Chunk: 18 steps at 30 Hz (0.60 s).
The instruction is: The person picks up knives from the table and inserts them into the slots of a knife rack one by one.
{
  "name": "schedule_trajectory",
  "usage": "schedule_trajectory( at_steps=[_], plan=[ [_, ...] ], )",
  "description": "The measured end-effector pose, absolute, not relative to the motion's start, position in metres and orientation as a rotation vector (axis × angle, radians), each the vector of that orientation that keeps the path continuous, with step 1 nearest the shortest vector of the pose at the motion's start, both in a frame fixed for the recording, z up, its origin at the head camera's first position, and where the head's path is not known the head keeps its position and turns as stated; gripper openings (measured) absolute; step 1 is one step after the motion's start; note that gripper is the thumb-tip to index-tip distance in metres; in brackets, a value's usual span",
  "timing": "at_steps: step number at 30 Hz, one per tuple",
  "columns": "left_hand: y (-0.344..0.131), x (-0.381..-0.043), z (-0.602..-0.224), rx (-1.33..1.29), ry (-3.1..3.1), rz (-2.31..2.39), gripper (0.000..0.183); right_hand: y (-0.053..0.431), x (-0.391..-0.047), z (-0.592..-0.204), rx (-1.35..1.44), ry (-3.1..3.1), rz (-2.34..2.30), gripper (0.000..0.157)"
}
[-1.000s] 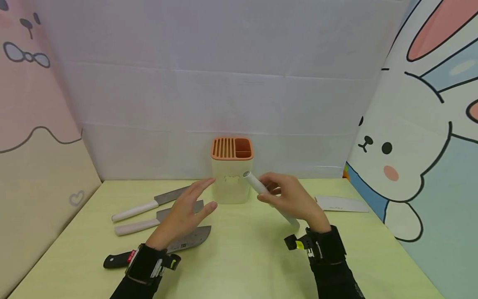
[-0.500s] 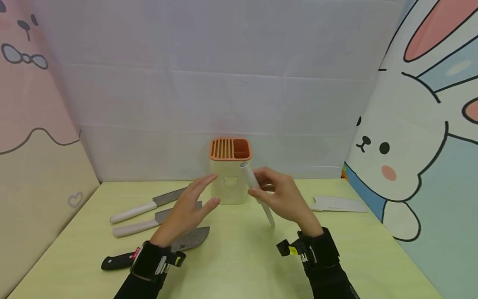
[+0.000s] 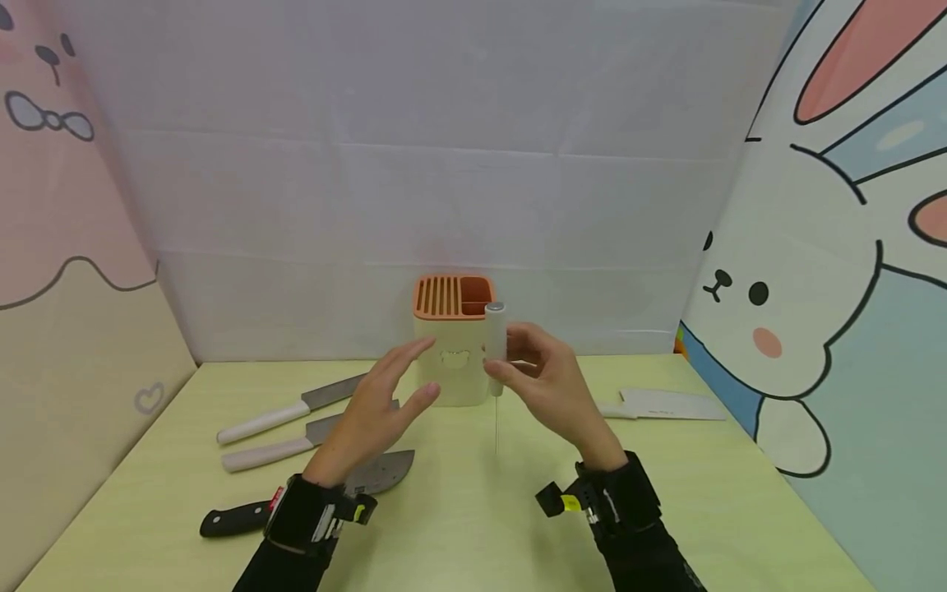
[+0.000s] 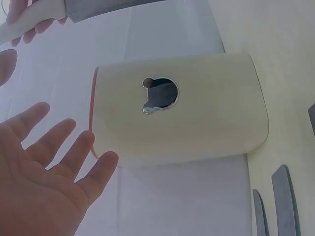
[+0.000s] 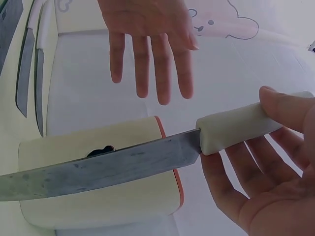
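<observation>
A white-handled knife [image 3: 496, 345] hangs upright, blade down, in my right hand [image 3: 551, 390], which pinches its handle between thumb and fingers. In the right wrist view the broad grey knife blade [image 5: 118, 167] crosses in front of the knife block. That cream knife block [image 3: 453, 378] has an orange slotted top [image 3: 444, 298] and stands at the back of the table, just beyond the knife. My left hand [image 3: 377, 419] is held with fingers extended, left of the block and apart from it. In the left wrist view the left palm [image 4: 44, 191] holds nothing.
Two pale-handled knives [image 3: 262, 423] and a black-handled knife [image 3: 237, 520] lie on the left of the table, partly behind my left hand. A white-handled cleaver [image 3: 669, 404] lies at the right. White cloth [image 3: 355, 205] closes off the back.
My right hand has moved left towards the block, turning the knife from slanted to upright. The cleaver's handle has come into sight. My left hand has shifted slightly right.
</observation>
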State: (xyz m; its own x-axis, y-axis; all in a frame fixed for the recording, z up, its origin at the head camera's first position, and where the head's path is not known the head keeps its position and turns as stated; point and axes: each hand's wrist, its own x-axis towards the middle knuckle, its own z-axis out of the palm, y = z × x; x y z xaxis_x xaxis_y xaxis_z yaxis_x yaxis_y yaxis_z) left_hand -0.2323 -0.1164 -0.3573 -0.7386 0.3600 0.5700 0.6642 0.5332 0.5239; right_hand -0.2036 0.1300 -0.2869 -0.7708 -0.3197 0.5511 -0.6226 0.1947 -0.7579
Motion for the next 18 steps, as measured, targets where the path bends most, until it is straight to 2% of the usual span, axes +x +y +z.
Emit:
schedule_trajectory(
  at_steps=[18],
  plan=[
    [-0.1113,-0.2352,-0.3519,-0.894,-2.293,-1.163,0.054,0.1209,-0.2058,-0.2954,0.857,-2.141,1.722,0.032]
  ],
)
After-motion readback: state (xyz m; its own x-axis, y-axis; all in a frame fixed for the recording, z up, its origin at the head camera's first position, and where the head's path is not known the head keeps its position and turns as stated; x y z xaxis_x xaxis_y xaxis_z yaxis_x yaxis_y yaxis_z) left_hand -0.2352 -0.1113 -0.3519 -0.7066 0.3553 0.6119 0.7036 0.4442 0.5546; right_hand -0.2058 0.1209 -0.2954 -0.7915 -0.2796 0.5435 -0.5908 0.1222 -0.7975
